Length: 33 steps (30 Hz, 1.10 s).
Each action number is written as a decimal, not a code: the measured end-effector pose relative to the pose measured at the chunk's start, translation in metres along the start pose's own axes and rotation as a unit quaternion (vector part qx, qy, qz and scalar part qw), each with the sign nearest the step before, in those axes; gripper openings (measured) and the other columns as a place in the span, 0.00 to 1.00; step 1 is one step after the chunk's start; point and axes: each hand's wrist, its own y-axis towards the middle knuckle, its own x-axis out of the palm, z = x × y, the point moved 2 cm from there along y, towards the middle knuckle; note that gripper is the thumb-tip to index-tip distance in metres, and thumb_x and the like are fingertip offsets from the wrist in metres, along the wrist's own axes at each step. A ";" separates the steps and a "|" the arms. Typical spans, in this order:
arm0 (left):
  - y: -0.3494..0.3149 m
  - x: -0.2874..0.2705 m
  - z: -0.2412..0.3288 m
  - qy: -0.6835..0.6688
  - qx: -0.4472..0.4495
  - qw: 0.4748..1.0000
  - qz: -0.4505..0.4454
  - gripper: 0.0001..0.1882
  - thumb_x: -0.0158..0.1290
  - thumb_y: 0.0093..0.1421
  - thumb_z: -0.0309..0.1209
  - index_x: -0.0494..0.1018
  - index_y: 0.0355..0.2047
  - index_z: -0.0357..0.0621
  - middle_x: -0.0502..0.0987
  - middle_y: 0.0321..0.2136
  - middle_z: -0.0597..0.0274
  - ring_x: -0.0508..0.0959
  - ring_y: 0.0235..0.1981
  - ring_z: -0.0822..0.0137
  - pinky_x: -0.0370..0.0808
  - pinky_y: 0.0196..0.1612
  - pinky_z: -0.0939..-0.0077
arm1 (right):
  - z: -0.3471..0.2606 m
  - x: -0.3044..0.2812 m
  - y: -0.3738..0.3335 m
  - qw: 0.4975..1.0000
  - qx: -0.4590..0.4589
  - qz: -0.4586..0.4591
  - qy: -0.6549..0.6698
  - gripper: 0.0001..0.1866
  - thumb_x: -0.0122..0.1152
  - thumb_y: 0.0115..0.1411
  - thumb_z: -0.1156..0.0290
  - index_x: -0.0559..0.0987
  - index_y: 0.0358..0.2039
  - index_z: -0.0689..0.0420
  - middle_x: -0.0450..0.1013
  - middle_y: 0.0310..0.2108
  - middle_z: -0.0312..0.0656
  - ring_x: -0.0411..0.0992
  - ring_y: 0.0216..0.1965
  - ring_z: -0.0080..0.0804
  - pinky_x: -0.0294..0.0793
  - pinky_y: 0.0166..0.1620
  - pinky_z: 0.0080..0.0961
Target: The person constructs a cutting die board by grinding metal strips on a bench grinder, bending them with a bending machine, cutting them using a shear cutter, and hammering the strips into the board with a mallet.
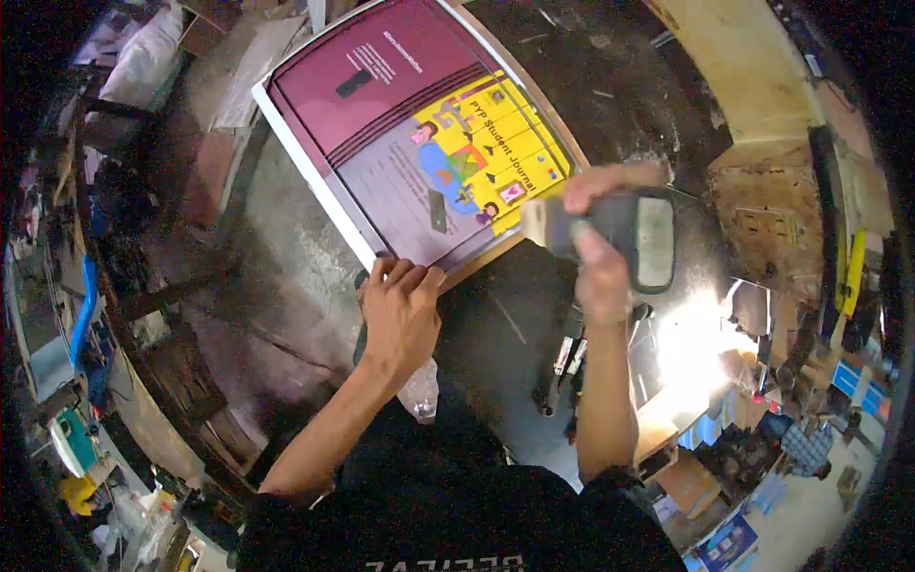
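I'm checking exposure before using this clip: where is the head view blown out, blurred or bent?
Head view: glare burns out a patch below the right hand; the grey tool in it is motion-blurred; the printed sheet edges bow; corners go black.

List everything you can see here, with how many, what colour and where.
Printed sheet: one, maroon, grey and yellow with a white border, on the dark work surface, top centre.
Work surface: one, dark and worn, under the sheet.
Brush-like tool: one, grey with a pale end, at the sheet's right edge.
Wooden panel: one, tan, upper right.
Blue object: one, far left among clutter.
Clear plastic piece: one, beneath the left wrist.
Left hand: one, fingers pressing the sheet's lower edge.
Right hand: one, wrapped round the tool's grip.
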 end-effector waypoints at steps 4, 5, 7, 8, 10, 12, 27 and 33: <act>-0.010 -0.014 0.000 0.008 -0.019 0.999 0.028 0.16 0.60 0.44 0.23 0.76 0.36 0.45 0.80 0.33 0.61 0.76 0.40 0.59 0.64 0.50 0.58 | 0.027 -0.015 -0.010 0.997 0.051 -0.016 -0.063 0.09 0.56 0.55 0.73 0.74 0.38 0.56 0.72 0.38 0.37 0.70 0.42 0.28 0.67 0.49 0.29; -0.012 -0.019 0.001 -0.020 -0.041 0.997 0.064 0.15 0.62 0.47 0.25 0.77 0.38 0.46 0.80 0.35 0.63 0.75 0.42 0.60 0.62 0.51 0.57 | 0.024 -0.035 -0.025 0.981 -0.016 0.009 -0.194 0.13 0.57 0.54 0.73 0.73 0.41 0.57 0.72 0.38 0.39 0.70 0.41 0.31 0.68 0.49 0.33; -0.050 -0.039 -0.011 -0.006 -0.077 0.994 0.074 0.19 0.65 0.50 0.32 0.77 0.43 0.49 0.80 0.38 0.65 0.73 0.44 0.61 0.61 0.51 0.56 | 0.007 -0.047 -0.045 0.943 -0.088 0.078 -0.312 0.16 0.59 0.53 0.71 0.71 0.42 0.58 0.70 0.37 0.40 0.68 0.39 0.34 0.68 0.46 0.36; -0.071 -0.037 -0.018 -0.042 -0.133 0.990 0.022 0.21 0.65 0.48 0.32 0.77 0.45 0.50 0.80 0.40 0.65 0.73 0.45 0.61 0.61 0.51 0.56 | -0.017 -0.034 -0.050 0.986 -0.037 0.082 -0.143 0.15 0.59 0.52 0.69 0.70 0.40 0.57 0.69 0.35 0.40 0.67 0.37 0.34 0.67 0.45 0.35; -0.111 -0.040 -0.042 -0.061 -0.197 0.978 -0.034 0.24 0.66 0.47 0.33 0.77 0.47 0.51 0.79 0.41 0.66 0.73 0.45 0.61 0.61 0.52 0.56 | -0.026 0.009 -0.050 0.998 -0.003 0.069 -0.012 0.15 0.61 0.51 0.67 0.68 0.37 0.56 0.66 0.31 0.39 0.65 0.34 0.33 0.66 0.41 0.35; -0.122 -0.045 -0.069 -0.093 -0.193 0.976 -0.045 0.29 0.69 0.44 0.36 0.76 0.49 0.52 0.77 0.48 0.65 0.72 0.50 0.59 0.60 0.56 0.53 | -0.024 0.060 -0.051 0.997 0.042 0.058 -0.021 0.16 0.62 0.50 0.64 0.66 0.33 0.56 0.64 0.28 0.39 0.62 0.30 0.33 0.64 0.38 0.35; 0.066 -0.023 -0.154 -0.005 0.355 0.931 -0.082 0.35 0.67 0.41 0.51 0.74 0.46 0.46 0.76 0.47 0.60 0.71 0.54 0.60 0.56 0.57 0.45 | -0.044 0.092 -0.071 0.990 -0.017 0.136 -0.024 0.22 0.59 0.42 0.66 0.66 0.39 0.60 0.64 0.30 0.44 0.63 0.33 0.35 0.62 0.43 0.38; 0.048 -0.025 -0.111 -0.071 0.243 0.956 -0.146 0.40 0.71 0.36 0.49 0.72 0.49 0.47 0.74 0.47 0.60 0.69 0.55 0.60 0.53 0.57 0.44 | -0.050 0.056 -0.090 0.976 0.000 0.210 0.060 0.19 0.58 0.47 0.68 0.67 0.39 0.60 0.63 0.29 0.42 0.63 0.34 0.35 0.64 0.45 0.38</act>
